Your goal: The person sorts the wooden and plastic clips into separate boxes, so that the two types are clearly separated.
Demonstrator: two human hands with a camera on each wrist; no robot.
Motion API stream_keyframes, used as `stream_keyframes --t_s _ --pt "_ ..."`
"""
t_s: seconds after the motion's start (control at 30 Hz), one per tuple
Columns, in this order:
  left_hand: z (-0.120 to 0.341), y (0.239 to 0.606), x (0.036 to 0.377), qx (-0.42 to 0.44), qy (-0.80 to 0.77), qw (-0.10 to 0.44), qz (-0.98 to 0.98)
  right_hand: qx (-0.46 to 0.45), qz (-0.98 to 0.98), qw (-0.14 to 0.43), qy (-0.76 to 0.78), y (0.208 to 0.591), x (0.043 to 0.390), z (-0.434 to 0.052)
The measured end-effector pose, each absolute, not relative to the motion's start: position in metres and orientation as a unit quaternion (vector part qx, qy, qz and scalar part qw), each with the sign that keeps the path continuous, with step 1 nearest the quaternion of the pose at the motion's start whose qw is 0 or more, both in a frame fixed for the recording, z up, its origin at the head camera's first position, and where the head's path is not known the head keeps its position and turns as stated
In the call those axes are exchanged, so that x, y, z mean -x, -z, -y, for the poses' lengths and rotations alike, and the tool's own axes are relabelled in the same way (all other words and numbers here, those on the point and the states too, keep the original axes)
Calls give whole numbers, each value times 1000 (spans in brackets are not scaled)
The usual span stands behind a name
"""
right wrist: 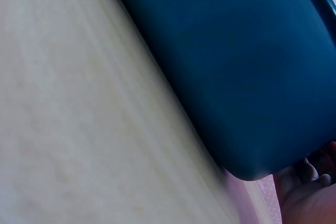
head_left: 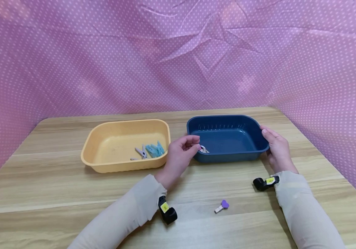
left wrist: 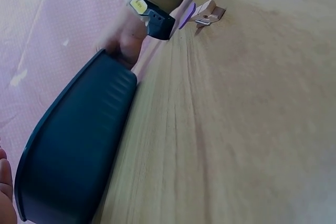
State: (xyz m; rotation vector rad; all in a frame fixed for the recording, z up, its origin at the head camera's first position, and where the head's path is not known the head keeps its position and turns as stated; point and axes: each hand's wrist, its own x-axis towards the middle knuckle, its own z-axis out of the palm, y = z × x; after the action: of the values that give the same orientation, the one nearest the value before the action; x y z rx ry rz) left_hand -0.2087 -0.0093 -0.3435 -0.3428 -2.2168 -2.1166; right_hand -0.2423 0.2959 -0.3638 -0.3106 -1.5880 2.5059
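My left hand [head_left: 181,152] is bent over the near left corner of a dark blue tub [head_left: 227,158], thumb tip and fingertips apart. Small pale clips [head_left: 204,149] show just past the thumb; whether they touch it is unclear. Around the tub's right rim, my right hand [head_left: 278,149] grips with the thumb on the rim and fingers underneath. A clip with a purple heart [head_left: 224,204] lies on the table in front of the tub. The left wrist view shows the tub's side [left wrist: 79,140] and the heart clip [left wrist: 202,14].
A yellow tub [head_left: 115,168] stands to the left, holding several blue clothespins [head_left: 155,149] and greyish-purple clothespins [head_left: 141,152] in its near right corner. Both tubs are on a wooden table [head_left: 72,204]. Pink dotted cloth [head_left: 118,62] hangs behind and at the sides.
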Motion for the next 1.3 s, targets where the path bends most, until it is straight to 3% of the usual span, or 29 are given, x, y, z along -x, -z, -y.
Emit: stream_keyframes --t_s 1.3 --pt "24 351 190 136 686 0 715 124 552 80 -821 363 243 -296"
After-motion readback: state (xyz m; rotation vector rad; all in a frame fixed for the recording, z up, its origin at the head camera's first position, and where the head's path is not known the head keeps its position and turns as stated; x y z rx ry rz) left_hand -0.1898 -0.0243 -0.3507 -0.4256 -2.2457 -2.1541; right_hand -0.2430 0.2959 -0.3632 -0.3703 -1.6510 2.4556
